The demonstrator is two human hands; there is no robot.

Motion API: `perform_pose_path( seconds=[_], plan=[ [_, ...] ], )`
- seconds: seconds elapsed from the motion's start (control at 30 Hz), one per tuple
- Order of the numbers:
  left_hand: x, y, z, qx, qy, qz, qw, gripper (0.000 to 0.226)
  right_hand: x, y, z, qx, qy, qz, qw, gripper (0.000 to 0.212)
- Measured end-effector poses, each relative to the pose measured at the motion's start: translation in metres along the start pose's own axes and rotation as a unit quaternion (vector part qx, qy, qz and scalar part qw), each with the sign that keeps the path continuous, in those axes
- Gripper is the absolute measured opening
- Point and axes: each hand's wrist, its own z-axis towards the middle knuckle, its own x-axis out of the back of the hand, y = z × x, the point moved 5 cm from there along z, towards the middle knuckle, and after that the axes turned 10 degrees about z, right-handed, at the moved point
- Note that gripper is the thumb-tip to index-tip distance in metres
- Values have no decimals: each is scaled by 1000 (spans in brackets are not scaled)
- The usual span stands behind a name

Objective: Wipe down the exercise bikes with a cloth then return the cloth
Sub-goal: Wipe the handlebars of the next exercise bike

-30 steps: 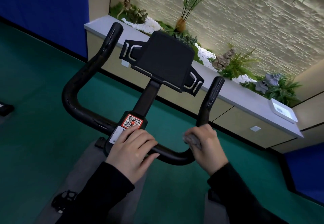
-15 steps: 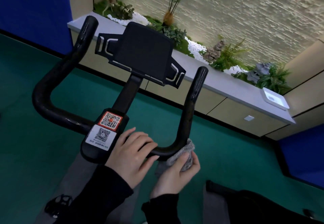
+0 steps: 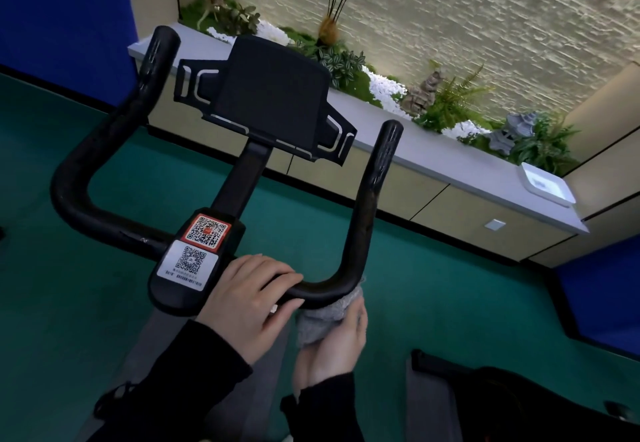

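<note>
My left hand [image 3: 249, 299] grips the bar [image 3: 322, 290], right hand [image 3: 334, 343] cups the cloth [image 3: 323, 315] under the bend, with the horn [image 3: 375, 178] running straight up from it.

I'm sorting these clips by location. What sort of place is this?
Likely a gym or fitness studio: a bike handlebar, its tablet holder and QR stickers. The right hand holds a cloth against the bar.

The cloth [image 3: 322, 319] hides the palm of the right hand [image 3: 336, 351] below the handlebar [image 3: 360, 227].
</note>
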Motion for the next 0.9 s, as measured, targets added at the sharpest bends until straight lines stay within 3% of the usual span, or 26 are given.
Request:
perform_pose_path(
  seconds=[0.1,0.3,0.37,0.5,0.57,0.63,0.7,0.83,0.9],
  plan=[
    [1,0,1,0,-5,3,1000,32,-10,-9,11,-7,-33,-12,999,28],
    [0,4,2,19,9,18,1000,29,-4,-16,9,77,-56,-110,989,14],
    [-3,8,6,29,11,33,999,29,-1,-16,16,43,-46,-108,992,18],
    [-10,20,12,45,14,44,998,30,-2,-11,25,-109,-68,-86,988,38],
    [-14,27,16,44,17,53,997,29,-1,-13,27,-112,-90,-109,984,35],
    [-17,33,19,47,16,64,997,30,0,-25,31,-38,-93,-147,984,26],
    [-19,37,22,58,16,73,996,30,-8,-44,35,96,-125,-202,967,14],
    [-22,44,25,78,16,89,993,30,-30,-65,38,294,-215,-297,883,9],
    [-23,47,26,96,15,92,991,31,-37,-73,36,380,-261,-347,817,14]
  ],
)
